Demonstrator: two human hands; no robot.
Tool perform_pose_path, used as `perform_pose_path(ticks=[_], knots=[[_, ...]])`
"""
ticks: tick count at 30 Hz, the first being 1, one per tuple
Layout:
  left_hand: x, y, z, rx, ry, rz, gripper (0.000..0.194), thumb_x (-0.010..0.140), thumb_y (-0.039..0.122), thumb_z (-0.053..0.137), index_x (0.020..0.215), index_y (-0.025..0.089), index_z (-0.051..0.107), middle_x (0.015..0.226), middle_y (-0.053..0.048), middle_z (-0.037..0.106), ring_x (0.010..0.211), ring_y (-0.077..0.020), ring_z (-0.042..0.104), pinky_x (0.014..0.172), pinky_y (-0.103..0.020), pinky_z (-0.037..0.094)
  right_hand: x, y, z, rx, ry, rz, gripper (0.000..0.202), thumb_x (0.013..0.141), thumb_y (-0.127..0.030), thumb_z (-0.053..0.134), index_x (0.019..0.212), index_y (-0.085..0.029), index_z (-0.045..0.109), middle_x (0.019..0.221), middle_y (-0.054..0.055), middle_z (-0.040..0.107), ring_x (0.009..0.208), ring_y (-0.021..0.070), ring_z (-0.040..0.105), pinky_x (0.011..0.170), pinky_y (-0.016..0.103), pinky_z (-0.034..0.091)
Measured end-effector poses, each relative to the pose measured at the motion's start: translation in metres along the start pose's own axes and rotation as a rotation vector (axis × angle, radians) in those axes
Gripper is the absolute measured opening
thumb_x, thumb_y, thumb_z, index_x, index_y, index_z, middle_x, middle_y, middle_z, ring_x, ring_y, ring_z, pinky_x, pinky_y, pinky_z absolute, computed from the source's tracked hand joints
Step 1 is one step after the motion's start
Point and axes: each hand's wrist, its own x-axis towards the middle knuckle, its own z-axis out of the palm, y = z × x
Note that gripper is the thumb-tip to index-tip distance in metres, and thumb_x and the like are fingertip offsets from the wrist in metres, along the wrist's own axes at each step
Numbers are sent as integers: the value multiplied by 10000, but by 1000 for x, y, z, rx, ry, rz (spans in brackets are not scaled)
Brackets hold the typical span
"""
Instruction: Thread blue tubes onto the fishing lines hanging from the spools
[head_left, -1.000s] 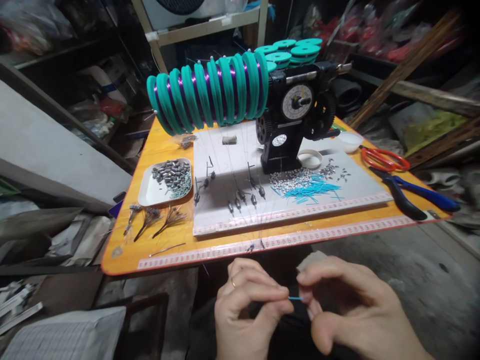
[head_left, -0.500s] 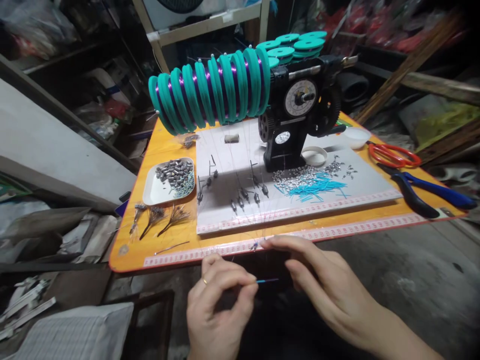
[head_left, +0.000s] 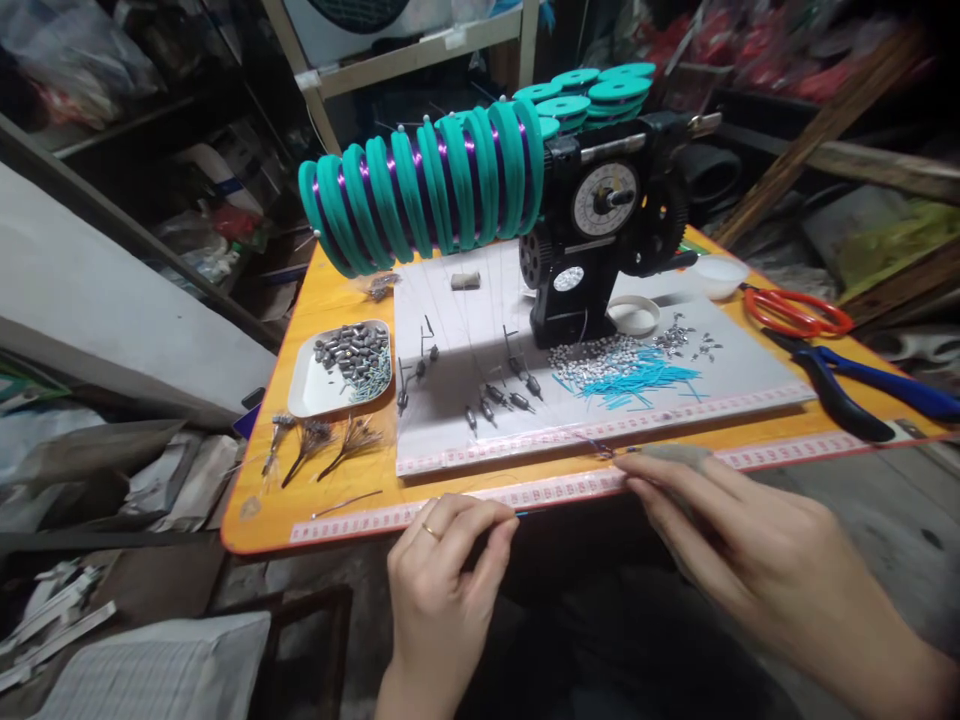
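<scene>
My left hand (head_left: 450, 560) is closed in a pinch at the table's front edge. From its fingertips juts the tip of a thin blue tube (head_left: 523, 514); the fingers hide most of it. Farther right, my right hand (head_left: 720, 530) has its thumb and index finger brought together over the front measuring tape (head_left: 551, 490). A thin dark line with a small knot-like bit (head_left: 600, 448) runs to those fingertips; its end in them is hidden. Behind both hands, several grey sinkers (head_left: 495, 397) hang or lie on fine lines on the white board (head_left: 442, 435).
A row of teal line spools (head_left: 420, 190) sits on a black winding machine (head_left: 574, 250). Blue tubes (head_left: 637, 380) and small metal pieces (head_left: 679, 335) lie on the board. A white tray (head_left: 302, 385) holds sinkers. Red-handled scissors (head_left: 799, 312) and blue-and-black pliers (head_left: 840, 385) lie at the right.
My right hand has moved right and slightly up, drawing the line's small knot-like bit along, and its fingers have come closer together. My left hand has risen a little towards the table edge.
</scene>
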Motion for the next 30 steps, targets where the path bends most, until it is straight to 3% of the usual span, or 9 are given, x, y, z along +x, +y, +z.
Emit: perform_pose_path(ticks=[4,10,23,30], knots=[[5,-1,6,88,-17,33,164,875,63,639,949,209,647,831,-1,664,758,-130,602,718,-258,465,-1,-26,7,181,2,21,247,993,-173,465,1197,-170,604,786,48,651,612,148,652,564,262,507],[7,-3,10,244,-59,66,121,890,117,638,958,215,659,834,-2,668,725,-147,583,673,-279,428,-11,-54,22,226,-67,9,400,997,-188,435,1388,-107,469,774,53,683,644,180,677,581,290,553],[10,-2,13,277,-78,72,92,901,145,626,936,219,669,788,4,676,673,-152,580,638,-276,404,-15,-55,22,265,-100,17,367,1006,-204,399,1348,-123,503,888,63,749,733,188,718,606,296,582],[9,-2,14,294,-76,80,99,904,142,618,940,219,669,777,-5,671,675,-161,589,639,-280,406,-12,-55,26,209,-160,39,427,1008,-217,407,1414,-86,418,876,83,712,719,198,707,582,311,571]])
